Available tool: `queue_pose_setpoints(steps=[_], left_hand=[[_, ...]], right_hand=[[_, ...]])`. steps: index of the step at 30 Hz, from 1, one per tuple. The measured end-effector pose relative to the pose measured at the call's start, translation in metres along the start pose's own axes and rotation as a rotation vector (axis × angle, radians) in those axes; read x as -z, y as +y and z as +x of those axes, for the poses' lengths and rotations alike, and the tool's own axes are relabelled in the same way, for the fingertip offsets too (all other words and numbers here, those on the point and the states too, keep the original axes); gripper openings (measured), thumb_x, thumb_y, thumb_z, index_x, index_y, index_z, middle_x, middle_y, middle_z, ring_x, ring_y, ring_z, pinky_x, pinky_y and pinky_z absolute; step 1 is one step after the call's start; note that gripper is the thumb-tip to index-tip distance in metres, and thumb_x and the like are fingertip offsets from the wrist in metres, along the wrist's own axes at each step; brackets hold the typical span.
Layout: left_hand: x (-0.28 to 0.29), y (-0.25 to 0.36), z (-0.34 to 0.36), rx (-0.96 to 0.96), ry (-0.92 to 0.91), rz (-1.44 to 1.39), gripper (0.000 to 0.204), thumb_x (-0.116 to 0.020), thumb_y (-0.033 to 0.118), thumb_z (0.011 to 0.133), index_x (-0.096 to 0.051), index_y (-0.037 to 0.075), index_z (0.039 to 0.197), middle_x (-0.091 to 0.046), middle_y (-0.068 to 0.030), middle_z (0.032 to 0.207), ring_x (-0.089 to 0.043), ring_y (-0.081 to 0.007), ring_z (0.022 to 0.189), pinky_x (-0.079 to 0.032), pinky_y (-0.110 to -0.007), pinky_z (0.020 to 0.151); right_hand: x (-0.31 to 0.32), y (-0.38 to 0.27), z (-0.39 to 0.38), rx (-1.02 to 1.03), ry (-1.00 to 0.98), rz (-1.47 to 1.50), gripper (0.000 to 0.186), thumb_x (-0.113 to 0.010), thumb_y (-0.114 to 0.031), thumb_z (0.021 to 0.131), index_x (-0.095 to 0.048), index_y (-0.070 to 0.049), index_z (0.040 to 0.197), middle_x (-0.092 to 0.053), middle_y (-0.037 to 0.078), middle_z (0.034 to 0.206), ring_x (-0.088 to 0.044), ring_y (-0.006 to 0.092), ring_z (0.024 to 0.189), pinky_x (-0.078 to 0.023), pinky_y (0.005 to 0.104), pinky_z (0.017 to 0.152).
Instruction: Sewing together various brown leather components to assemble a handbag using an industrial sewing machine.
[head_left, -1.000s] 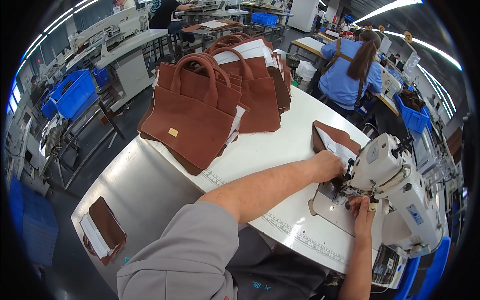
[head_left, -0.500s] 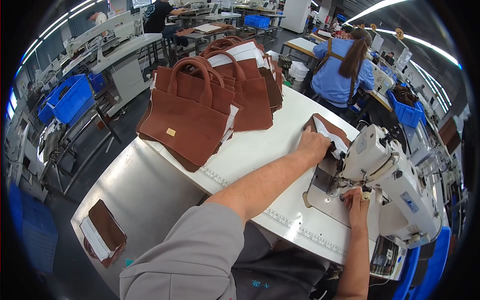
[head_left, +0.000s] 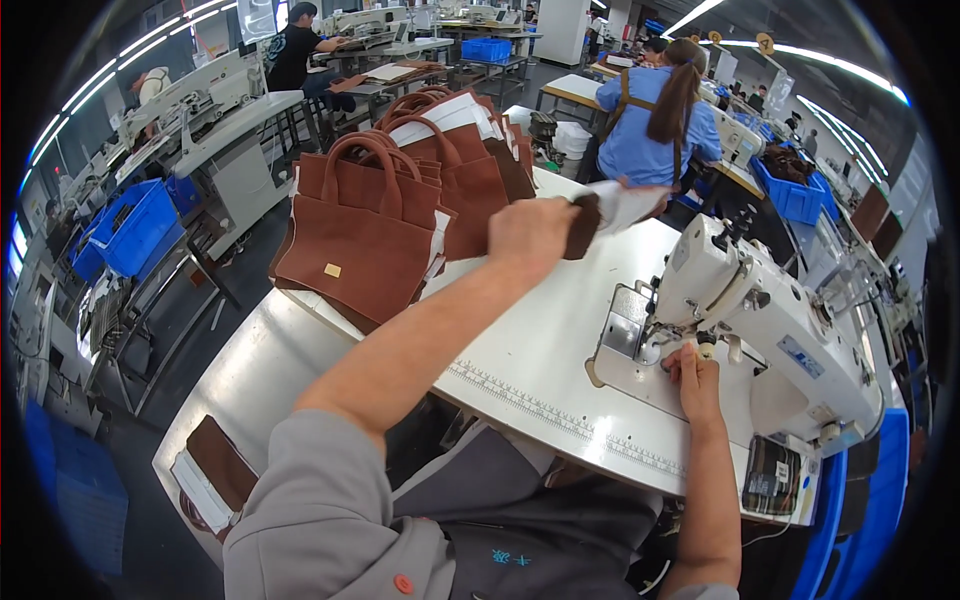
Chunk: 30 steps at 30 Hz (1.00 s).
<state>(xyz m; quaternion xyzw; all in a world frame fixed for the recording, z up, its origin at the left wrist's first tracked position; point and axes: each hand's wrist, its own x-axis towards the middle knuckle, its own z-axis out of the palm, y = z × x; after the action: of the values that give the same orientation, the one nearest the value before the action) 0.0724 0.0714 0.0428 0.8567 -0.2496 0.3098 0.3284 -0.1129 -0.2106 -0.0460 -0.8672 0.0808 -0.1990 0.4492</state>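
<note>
My left hand [head_left: 530, 235] is closed on a brown leather piece with white backing [head_left: 625, 205], raised above the white work table [head_left: 510, 370] and blurred, left of the white sewing machine [head_left: 800, 340]. My right hand [head_left: 692, 380] has its fingers curled beside a small pale cylindrical part under the machine head; what they grip is too small to make out. A pile of brown leather bag pieces with rolled handles [head_left: 355, 255], one with a gold plate, lies on the table's far left.
A metal side surface [head_left: 250, 355] at lower left holds folded brown and white pieces [head_left: 215, 465]. A co-worker in blue [head_left: 640, 120] sits beyond the table. Blue crates [head_left: 130, 225] stand on the left, another [head_left: 785, 190] at back right, blue bins [head_left: 875, 490] at lower right.
My left hand has lifted the leather piece from beside the machine and moved it up and left toward the bag pile. My right hand stays at the machine.
</note>
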Motion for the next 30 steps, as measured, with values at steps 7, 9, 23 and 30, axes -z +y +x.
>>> queue_pose_setpoints(steps=[7,9,23,30], left_hand=[[0.11,-0.045,-0.09,-0.136,-0.482,-0.55,0.012,-0.064,0.014,0.095,-0.069,0.003,0.097,-0.066,-0.0163,0.083,-0.066,-0.0328,0.078,-0.051,-0.039,0.068],[0.132,-0.049,-0.122,-0.036,-0.834,-0.872,0.023,-0.068,0.024,0.096,-0.075,0.008,0.11,-0.074,-0.0111,0.11,-0.069,-0.0291,0.102,-0.052,-0.036,0.092],[0.059,-0.039,-0.125,-0.425,-0.582,-0.126,0.052,-0.075,0.034,0.085,-0.062,0.006,0.127,-0.055,-0.0109,0.141,-0.055,-0.0325,0.119,-0.045,-0.041,0.097],[0.038,-0.023,-0.137,-0.212,-0.289,-0.188,0.055,-0.075,0.048,0.083,-0.063,0.0,0.107,-0.056,-0.0151,0.127,-0.055,-0.0347,0.113,-0.047,-0.043,0.095]], right_hand=[[-0.003,-0.001,-0.007,0.028,-0.037,-0.037,0.059,-0.047,-0.044,0.107,-0.068,0.002,0.077,-0.055,0.002,0.059,-0.049,0.0118,0.058,-0.041,0.03,0.057],[-0.004,-0.006,-0.009,0.041,-0.053,-0.078,0.055,-0.049,-0.041,0.106,-0.068,0.001,0.078,-0.054,0.003,0.058,-0.05,0.0126,0.057,-0.041,0.0307,0.056],[-0.047,-0.096,-0.061,0.308,-0.146,-0.24,0.028,-0.064,-0.029,0.095,-0.072,-0.002,0.095,-0.065,0.016,0.085,-0.061,0.0324,0.071,-0.05,0.0408,0.065],[-0.081,-0.111,-0.106,0.343,-0.061,-0.324,0.029,-0.072,-0.031,0.088,-0.071,-0.004,0.1,-0.064,0.009,0.092,-0.058,0.0312,0.093,-0.04,0.0455,0.097]])
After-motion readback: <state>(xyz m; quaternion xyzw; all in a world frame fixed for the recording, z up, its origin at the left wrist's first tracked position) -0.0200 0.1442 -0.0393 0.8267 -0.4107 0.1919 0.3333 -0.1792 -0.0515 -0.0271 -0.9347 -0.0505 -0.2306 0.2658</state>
